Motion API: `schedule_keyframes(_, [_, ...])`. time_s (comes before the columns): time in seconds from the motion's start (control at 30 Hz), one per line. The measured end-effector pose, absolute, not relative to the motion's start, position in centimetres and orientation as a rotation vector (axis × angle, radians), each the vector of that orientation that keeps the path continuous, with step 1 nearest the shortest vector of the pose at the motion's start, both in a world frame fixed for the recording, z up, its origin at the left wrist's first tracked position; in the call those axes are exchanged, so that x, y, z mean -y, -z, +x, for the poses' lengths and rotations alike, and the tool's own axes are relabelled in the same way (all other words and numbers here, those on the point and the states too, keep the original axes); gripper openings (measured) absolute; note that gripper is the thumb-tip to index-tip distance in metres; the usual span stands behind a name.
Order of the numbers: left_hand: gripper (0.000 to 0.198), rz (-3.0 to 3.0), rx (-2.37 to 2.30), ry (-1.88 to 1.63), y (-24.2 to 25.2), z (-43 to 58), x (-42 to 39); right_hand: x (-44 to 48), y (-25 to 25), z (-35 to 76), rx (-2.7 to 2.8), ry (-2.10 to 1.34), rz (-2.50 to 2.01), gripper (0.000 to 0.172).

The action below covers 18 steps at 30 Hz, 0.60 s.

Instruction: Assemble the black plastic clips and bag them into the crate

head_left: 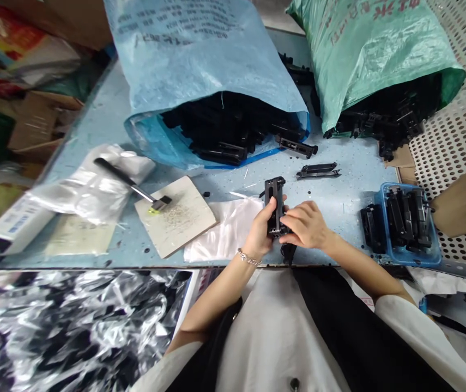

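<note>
A long black plastic part (274, 189) with a slotted frame stands nearly upright in my hands above the front of the table. My left hand (260, 227) is closed round its left side, thumb pressed on the face. The fingers of my right hand (307, 224) are bent against its lower right side, so both hands grip it. Their tips are partly hidden. Just below my hands a small dark piece (288, 252) shows at the table edge. Beyond them, a flat black part (318, 170) lies on the table, near another slotted part (297, 146) at the bag's mouth.
A blue bag (212, 60) and a green bag (375, 54) spill black parts. At right stands a blue basket (416, 257) of parts. Left are a beige board (183, 218) under a black-handled brush (120, 175), and clear plastic bags (89, 182). Wrapped parts (94, 321) fill a bin below.
</note>
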State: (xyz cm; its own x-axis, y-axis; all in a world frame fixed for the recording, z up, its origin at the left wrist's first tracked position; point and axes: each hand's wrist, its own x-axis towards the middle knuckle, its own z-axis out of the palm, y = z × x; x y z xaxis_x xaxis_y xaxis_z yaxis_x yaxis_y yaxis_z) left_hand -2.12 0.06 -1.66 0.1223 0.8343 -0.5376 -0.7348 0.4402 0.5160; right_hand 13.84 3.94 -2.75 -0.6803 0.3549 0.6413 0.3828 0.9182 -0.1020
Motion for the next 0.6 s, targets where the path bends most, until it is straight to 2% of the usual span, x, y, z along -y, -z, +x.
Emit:
schedule_keyframes(0.1, [0.052, 0.265, -0.967, -1.208, 2.0, -1.7, 0.5, -2.4, 3.8, 13.6, 2.345, 0.131, -0.450, 0.029])
schedule_keyframes(0.3, [0.058, 0.710, -1.290, -1.557, 4.7, -1.6, 1.9, -4.0, 5.8, 13.7, 2.433, 0.005, -0.439, 0.026])
schedule_keyframes(0.43, [0.043, 0.602, -1.334, -1.159, 8.2, -2.6, 2.0, -10.6, 6.5, 15.7, 2.377, -0.182, -1.015, 0.019])
schedule_keyframes(0.5, [0.048, 0.679, -1.402, -1.016, 9.8, -2.6, 2.4, -14.5, 6.7, 17.5, 2.247, -0.273, -1.411, 0.017])
schedule_keyframes(0.6, [0.052, 1.130, -1.571, -1.002, 11.4, -1.8, 3.2, -18.3, 6.9, 20.1, 2.170, -0.332, -1.609, 0.010])
